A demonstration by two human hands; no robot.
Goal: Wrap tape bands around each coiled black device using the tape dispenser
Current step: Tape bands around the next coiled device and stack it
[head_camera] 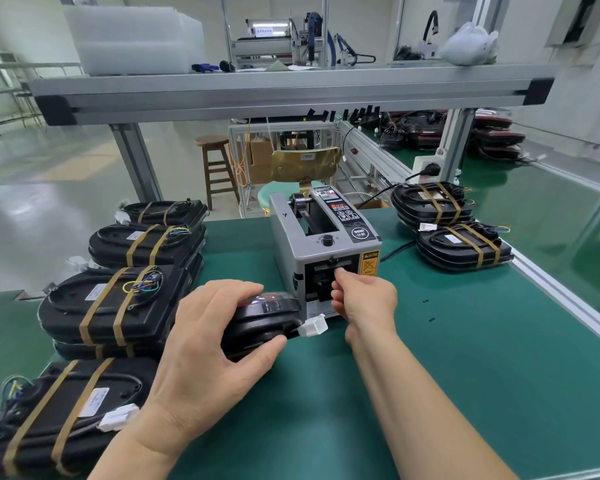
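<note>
While left hand grips device, right hand curled at tape dispenser

The bench mat is a smooth matt green, rubbery-looking, and the tape dispenser has a matt grey metal-looking case with a glossy black sticker panel on top. The black device right by it is shiny moulded plastic, and the tape bands on the others look like matt tan paper.
</note>
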